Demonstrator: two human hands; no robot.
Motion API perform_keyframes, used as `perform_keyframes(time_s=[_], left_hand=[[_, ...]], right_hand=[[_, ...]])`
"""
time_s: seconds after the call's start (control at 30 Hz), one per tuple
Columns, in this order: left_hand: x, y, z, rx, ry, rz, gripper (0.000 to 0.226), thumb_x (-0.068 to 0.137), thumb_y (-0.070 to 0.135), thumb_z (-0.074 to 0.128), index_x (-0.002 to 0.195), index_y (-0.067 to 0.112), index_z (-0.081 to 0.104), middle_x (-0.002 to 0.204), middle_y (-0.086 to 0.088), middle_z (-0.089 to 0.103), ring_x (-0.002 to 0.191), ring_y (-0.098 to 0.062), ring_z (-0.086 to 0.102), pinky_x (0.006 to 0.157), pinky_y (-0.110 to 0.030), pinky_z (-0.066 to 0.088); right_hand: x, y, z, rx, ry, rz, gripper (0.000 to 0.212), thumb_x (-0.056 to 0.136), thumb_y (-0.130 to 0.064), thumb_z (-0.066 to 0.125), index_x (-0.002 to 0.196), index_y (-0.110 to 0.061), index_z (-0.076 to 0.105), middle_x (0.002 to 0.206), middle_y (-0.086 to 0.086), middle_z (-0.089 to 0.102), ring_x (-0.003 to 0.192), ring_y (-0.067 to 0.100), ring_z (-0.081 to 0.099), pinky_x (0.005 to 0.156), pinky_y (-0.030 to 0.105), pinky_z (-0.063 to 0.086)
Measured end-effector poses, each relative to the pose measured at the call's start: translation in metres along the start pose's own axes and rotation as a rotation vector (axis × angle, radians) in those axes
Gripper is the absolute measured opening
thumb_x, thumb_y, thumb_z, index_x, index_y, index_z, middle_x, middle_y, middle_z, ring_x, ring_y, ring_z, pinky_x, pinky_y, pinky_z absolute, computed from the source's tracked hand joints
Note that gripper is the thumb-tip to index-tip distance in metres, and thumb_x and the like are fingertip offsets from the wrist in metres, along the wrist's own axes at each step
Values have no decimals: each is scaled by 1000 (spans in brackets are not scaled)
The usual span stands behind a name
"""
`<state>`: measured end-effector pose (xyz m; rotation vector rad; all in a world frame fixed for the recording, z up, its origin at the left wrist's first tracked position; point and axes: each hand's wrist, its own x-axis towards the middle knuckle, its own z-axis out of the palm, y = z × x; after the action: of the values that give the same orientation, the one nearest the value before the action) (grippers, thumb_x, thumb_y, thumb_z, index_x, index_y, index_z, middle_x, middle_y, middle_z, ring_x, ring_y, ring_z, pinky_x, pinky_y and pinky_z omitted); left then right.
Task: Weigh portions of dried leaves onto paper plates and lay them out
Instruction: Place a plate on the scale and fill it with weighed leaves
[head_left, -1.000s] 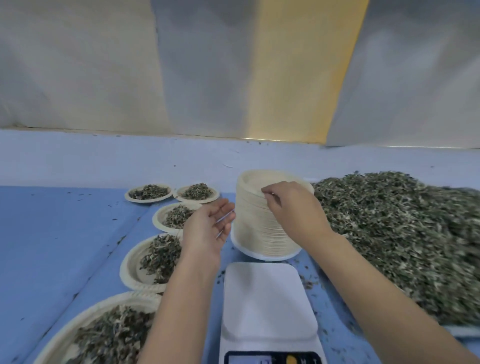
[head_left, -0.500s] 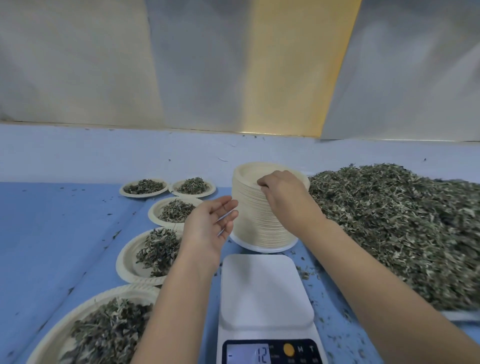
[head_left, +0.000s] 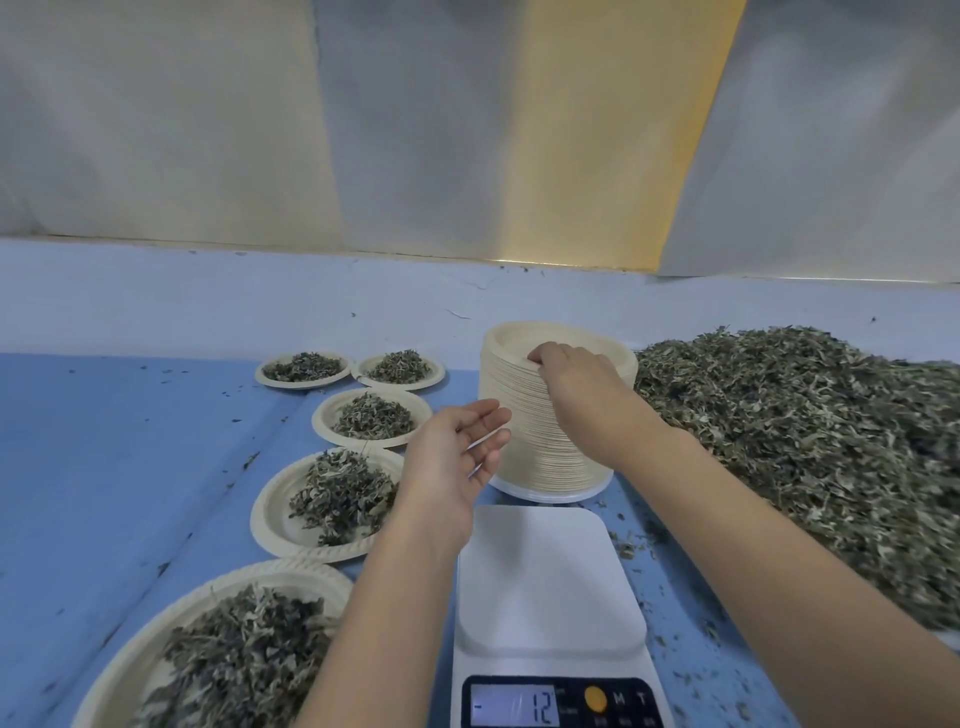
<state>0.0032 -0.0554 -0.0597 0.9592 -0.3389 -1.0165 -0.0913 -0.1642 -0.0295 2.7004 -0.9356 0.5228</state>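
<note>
Below & between the forearms, closest to the body, sits the scale (head_left: 550, 587): platform bare, display reads 12 w/ a minus mark. Just past its far edge the L hand (head_left: 457, 457) is open, fingers straight, palm turned toward the R, held at the L flank of the stack of paper plates (head_left: 530, 441). Can't tell if the fingertips touch it. The R hand (head_left: 576, 384) is on the stack's top, fingers curled over the near rim & pinching the top plate (head_left: 511, 343); whether one plate or several, not visible.

The stack stands upright, axis vertical, straight beyond the scale. R hand is the nearer one, so the coming move is prob. lift, pull back toward the body, then down onto the platform, w/ the L hand placed to steady the stack. Risk: thin plates cling & two come off.

L of the L hand, five filled plates (head_left: 270, 519) run near to far. R of the R arm, the pile of dried leaves (head_left: 805, 441) spreads wide, close by the stack's far side. All on a blue surface (head_left: 104, 467) w/ leaf crumbs; behind it a pale upstand, then grey & yellow sheeting (head_left: 467, 130).
</note>
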Motion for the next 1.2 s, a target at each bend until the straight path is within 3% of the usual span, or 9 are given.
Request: perform_keyframes(time_s=[0.2, 0.43, 0.6, 0.7, 0.8, 0.93, 1.07, 1.13, 1.2], left_hand=[[1, -2, -1, -12, 1, -33, 24, 94, 10, 40, 88, 9, 64, 75, 1, 70, 68, -12, 60, 61, -19, 43], [-1, -2, 2, 19, 5, -14, 21, 95, 12, 42, 92, 10, 63, 89, -1, 68, 72, -12, 61, 62, -19, 43], [0, 7, 4, -22, 2, 98, 25, 94, 34, 54, 105, 13, 60, 100, -1, 68, 70, -11, 67, 60, -19, 49], [-1, 12, 2, 8, -25, 218, 30, 92, 44, 53, 99, 17, 65, 91, 2, 71, 66, -7, 67, 66, -22, 52], [-2, 15, -3, 86, 46, 275, 32, 96, 37, 48, 83, 13, 64, 73, 0, 70, 65, -10, 66, 65, -25, 53], [-6, 19, -9, 237, 113, 303, 25, 93, 18, 42, 77, 9, 59, 57, -1, 64, 50, -10, 59, 56, -23, 49], [-12, 25, -11, 450, 78, 257, 15, 87, 15, 44, 77, 8, 52, 42, 2, 55, 36, -10, 52, 45, -20, 41], [-15, 25, -14, 551, 20, 207, 13, 85, 15, 47, 75, 9, 54, 43, 1, 55, 37, -11, 52, 52, -25, 43], [-17, 24, -16, 650, -34, 146, 11, 83, 16, 49, 75, 12, 55, 47, 2, 57, 41, -12, 53, 57, -28, 44]], right_hand=[[7, -7, -2, 43, 128, 77, 55, 88, 11, 36, 140, -6, 35, 131, 11, 49, 119, 29, 42, 98, 35, 26], [8, -12, 6, 102, 267, 31, 57, 86, 11, 39, 141, -5, 39, 128, 12, 52, 118, 30, 44, 97, 32, 22], [-5, -34, 3, 110, 459, -201, 45, 76, 0, 47, 118, 8, 59, 101, 21, 64, 95, 39, 62, 87, 36, 36], [-10, -50, 3, 116, 468, -319, 43, 77, -8, 39, 111, 2, 64, 93, 13, 67, 85, 33, 64, 80, 36, 40], [-17, -58, 8, 140, 446, -361, 34, 80, -2, 52, 111, -5, 65, 96, 5, 67, 91, 27, 62, 86, 32, 34], [-37, -58, 7, 545, 573, -130, 27, 84, -16, 55, 104, -9, 71, 110, 1, 67, 108, 20, 58, 104, 38, 34], [-49, -38, -6, 776, 621, 291, 41, 90, -12, 53, 132, -12, 53, 141, 2, 45, 132, 16, 35, 107, 18, 20], [-55, -25, -13, 912, 605, 443, 51, 92, -12, 51, 142, -16, 41, 149, 0, 32, 134, 11, 32, 106, 17, 23], [-63, -13, -17, 991, 586, 524, 51, 92, -10, 50, 142, -19, 43, 145, -3, 38, 123, 7, 41, 104, 21, 32]])
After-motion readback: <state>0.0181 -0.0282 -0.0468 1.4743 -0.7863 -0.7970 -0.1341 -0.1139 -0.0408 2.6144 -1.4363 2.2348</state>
